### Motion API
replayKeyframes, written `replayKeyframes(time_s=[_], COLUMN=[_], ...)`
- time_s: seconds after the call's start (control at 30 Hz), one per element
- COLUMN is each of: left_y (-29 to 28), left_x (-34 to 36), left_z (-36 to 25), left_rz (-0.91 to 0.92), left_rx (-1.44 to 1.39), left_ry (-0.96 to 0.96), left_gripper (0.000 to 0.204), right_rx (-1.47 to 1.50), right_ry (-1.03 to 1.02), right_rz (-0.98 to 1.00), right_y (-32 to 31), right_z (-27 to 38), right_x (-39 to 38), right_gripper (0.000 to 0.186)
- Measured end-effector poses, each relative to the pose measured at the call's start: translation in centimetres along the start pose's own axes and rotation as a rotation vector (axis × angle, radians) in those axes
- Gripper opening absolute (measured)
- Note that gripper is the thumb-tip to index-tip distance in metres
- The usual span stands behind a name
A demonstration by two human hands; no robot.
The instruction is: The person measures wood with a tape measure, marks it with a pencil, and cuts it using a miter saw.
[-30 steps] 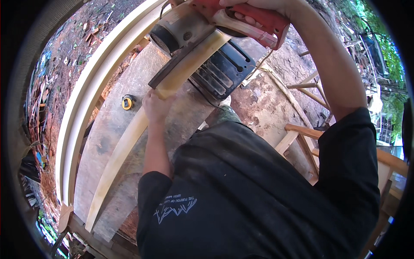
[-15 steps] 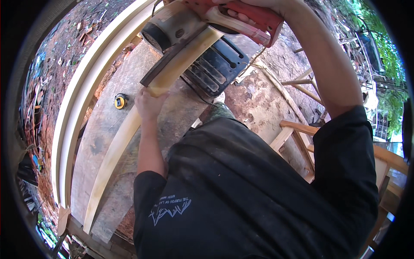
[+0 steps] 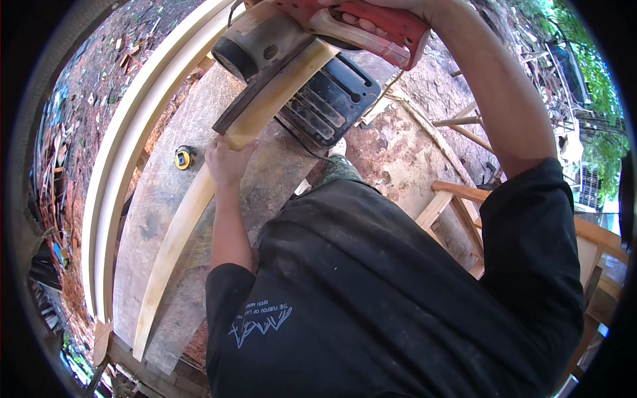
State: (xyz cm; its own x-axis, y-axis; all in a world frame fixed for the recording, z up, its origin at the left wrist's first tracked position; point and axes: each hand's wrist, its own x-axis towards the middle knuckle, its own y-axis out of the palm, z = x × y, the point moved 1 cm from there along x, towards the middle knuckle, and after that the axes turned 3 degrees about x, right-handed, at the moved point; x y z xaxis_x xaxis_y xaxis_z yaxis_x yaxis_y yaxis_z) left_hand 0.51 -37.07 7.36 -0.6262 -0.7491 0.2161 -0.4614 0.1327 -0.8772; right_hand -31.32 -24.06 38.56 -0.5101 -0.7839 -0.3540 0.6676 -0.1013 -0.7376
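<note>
At the top, my right hand [image 3: 419, 6] is wrapped round the red handle [image 3: 415, 40] of a circular saw. The saw's grey motor housing [image 3: 262, 40] and slotted black base plate [image 3: 335, 99] lie either side of a long pale wooden board [image 3: 169, 255]. A dark straight strip [image 3: 262, 89] runs along the board's upper part, next to the motor. My left hand [image 3: 227, 159] grips the board just below the strip's near end, its thumb side against the wood. The blade and the point where the saw meets the board cannot be made out.
A yellow and black tape measure [image 3: 184, 158] lies on the worn tabletop [image 3: 149, 205], left of my left hand. Two long pale rails [image 3: 105, 199] run along the table's left side. A dark cord [image 3: 298, 136] hangs below the saw. Wooden frames [image 3: 458, 192] stand at the right.
</note>
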Motion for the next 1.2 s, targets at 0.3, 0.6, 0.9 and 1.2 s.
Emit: replayKeyframes(time_s=[0.3,0.6,0.9,1.2], left_y=[-0.8,-1.0,-0.8,-0.6], left_x=[0.4,0.3,0.4,0.3], left_z=[-1.1,-1.2,-0.8,-1.0], left_rz=[0.072,0.077,0.169,0.118], left_rx=[-0.008,0.008,-0.014,0.023], left_ry=[-0.052,-0.05,-0.126,-0.125], left_gripper=[0.057,0.058,0.063,0.07], right_rx=[-0.045,-0.006,0.289,0.259], right_ry=[0.011,0.003,0.044,0.038], right_rz=[-0.004,0.017,0.093,0.049], right_y=[0.1,0.0,1.2,2.4], right_z=[-1.1,-0.2,-0.8,-2.3], right_x=[0.6,-0.9,-1.3,-1.0], right_gripper=[0.058,0.057,0.036,0.03])
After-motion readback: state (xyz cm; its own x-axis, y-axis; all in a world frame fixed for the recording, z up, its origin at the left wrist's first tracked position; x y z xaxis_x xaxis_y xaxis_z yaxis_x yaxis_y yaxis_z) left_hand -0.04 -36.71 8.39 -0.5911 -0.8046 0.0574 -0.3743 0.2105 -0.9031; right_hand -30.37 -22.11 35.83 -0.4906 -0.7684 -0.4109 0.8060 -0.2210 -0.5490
